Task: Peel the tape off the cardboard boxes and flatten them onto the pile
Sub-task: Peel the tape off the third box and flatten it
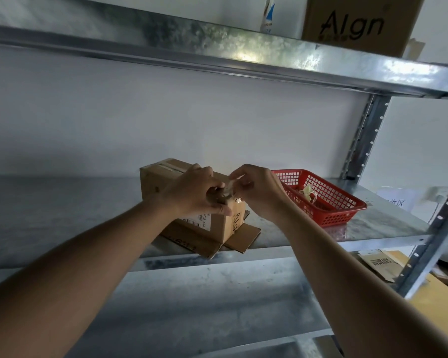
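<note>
From the head view, the person is working at a metal shelf (373,228), both arms reaching forward. The left hand (194,191) is lying over the top near corner of the cardboard box (225,218), fingers curled down and thumb pressing against its side, bracing it. The right hand (256,189), just beside the left, is pinching a strip of clear tape (230,188) between thumb and fingertips, lifting it off the box's upper edge.

The box is standing directly under the hands on one flattened sheet of cardboard (243,237), which looks like the start of the pile. The tape appears thin, limp and sticky, likely to tear or cling to fingers, so gripping close to the peel line seems wise. The box looks light and stiff, easy to shift, hence the bracing hand.

Counting: one box being stripped, one flat sheet beneath, one red basket (321,197) right of the right hand holding crumpled tape scraps, and one printed carton (360,24) above on the upper shelf.
</note>
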The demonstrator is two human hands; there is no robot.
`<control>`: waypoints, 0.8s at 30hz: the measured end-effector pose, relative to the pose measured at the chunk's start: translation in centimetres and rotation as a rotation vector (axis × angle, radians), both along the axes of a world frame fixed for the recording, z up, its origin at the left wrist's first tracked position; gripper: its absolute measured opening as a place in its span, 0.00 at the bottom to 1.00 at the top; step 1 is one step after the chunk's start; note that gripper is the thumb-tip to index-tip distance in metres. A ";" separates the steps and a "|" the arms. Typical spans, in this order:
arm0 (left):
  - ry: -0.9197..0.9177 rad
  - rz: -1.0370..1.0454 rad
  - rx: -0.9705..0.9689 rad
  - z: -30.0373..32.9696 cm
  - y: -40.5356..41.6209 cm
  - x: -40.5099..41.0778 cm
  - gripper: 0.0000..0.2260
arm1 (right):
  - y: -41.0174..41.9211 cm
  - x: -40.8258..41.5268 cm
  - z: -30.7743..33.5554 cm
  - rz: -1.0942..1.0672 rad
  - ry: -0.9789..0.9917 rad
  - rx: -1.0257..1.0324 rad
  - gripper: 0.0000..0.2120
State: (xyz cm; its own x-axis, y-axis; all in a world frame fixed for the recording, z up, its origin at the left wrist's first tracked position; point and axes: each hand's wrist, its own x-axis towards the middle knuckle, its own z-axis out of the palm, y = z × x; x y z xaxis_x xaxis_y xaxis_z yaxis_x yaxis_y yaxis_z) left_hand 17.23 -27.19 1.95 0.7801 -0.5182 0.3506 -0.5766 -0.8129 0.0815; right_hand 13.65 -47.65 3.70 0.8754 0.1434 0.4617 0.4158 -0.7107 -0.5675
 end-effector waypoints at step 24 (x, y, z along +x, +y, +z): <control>0.066 0.107 0.005 -0.5 -1.4 -1.1 0.29 | -0.5 -0.4 0.2 0.086 -0.106 0.011 0.09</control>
State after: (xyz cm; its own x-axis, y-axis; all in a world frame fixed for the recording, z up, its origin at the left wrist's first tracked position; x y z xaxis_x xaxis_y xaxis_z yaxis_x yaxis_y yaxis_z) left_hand 16.14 -28.55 1.41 0.8521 -0.4326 0.2947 -0.4805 -0.8698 0.1122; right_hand 13.25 -48.19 3.91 0.8064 0.2099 0.5529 0.5326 -0.6641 -0.5247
